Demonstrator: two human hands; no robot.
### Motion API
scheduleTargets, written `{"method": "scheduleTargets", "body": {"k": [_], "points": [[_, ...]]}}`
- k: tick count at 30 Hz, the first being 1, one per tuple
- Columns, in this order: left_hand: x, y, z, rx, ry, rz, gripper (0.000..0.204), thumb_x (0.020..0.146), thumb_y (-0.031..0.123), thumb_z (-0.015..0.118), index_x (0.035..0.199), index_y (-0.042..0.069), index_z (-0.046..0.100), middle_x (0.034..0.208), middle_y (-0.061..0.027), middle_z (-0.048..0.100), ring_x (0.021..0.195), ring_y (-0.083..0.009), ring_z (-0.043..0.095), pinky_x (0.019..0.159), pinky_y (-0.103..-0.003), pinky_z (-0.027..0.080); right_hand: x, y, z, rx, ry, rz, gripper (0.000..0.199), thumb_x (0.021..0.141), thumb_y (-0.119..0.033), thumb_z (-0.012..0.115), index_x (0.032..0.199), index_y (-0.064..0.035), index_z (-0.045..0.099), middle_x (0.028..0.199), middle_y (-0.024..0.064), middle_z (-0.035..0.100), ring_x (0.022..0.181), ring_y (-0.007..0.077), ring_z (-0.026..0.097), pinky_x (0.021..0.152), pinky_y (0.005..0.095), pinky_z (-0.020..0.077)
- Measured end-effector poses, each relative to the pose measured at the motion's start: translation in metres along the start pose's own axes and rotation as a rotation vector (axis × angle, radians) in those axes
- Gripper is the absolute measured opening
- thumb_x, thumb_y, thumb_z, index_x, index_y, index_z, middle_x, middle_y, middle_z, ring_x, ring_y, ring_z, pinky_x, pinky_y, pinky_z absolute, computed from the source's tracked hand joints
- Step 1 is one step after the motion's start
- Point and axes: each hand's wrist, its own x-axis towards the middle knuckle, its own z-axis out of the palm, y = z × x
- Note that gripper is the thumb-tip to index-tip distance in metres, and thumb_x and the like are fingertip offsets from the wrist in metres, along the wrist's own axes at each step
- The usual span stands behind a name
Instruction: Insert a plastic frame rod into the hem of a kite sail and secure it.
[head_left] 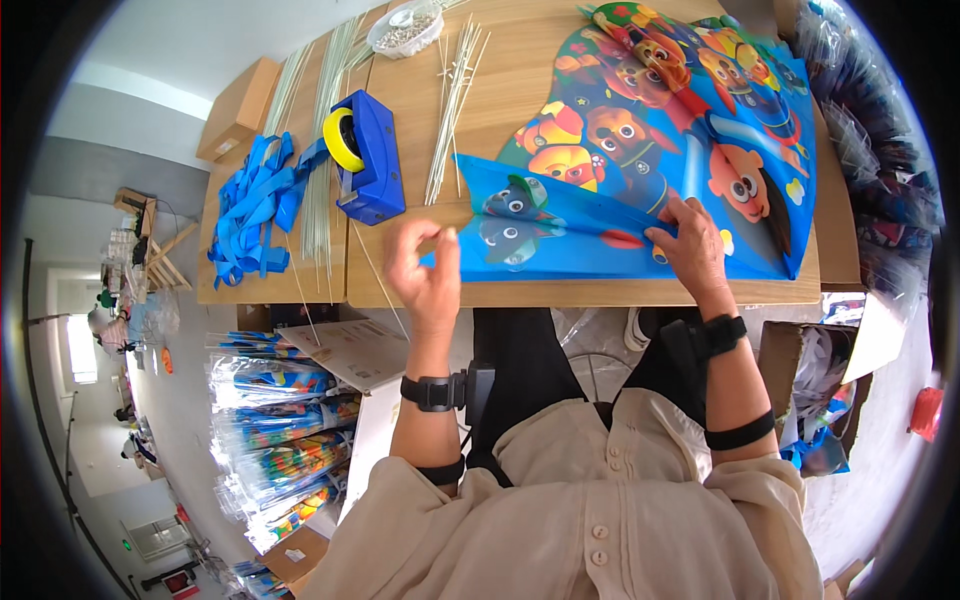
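Note:
A blue kite sheet [690, 130] printed with cartoon dogs lies on the wooden table [500, 80], its near part folded over into a blue flap [540, 235]. My left hand [425, 270] pinches the pointed left tip of that flap between thumb and fingers. Flat on the fold further right lies my right hand [690, 245], pressing the sheet down. Both wrists wear black bands.
A blue tape dispenser [368, 160] with a yellow roll stands left of the kite. Thin white rods [455, 95] lie beside it, blue ribbons [255, 205] at the table's left end, a bowl of small parts [405, 28] at the back. Bagged kites [280, 420] stack on the floor.

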Motion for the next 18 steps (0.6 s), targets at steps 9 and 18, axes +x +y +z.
{"method": "scheduleTargets", "body": {"k": [9,18], "points": [[-0.010,0.005,0.054,0.330,-0.445,0.117,0.032,0.071,0.002,0.066,0.101,0.000,0.056,0.107,-0.0163,0.056,0.102,-0.0351,0.053,0.088,-0.042,0.044,0.006,0.016,0.007,0.044,0.081,0.021,0.020,0.072,-0.015,0.069,0.079,-0.0004,0.057,0.078,0.0142,0.058,0.074,0.0308,0.057,0.065,0.0383,0.0428],[-0.026,-0.008,0.043,0.398,-0.577,0.196,0.038,0.072,0.008,0.069,0.108,0.000,0.057,0.117,-0.0166,0.053,0.109,-0.0341,0.050,0.091,-0.041,0.042,0.019,0.002,-0.028,0.325,-0.129,0.238,0.016,0.075,-0.009,0.063,0.082,0.0036,0.058,0.076,0.0174,0.062,0.073,0.0355,0.060,0.069,0.0396,0.0475]]}}
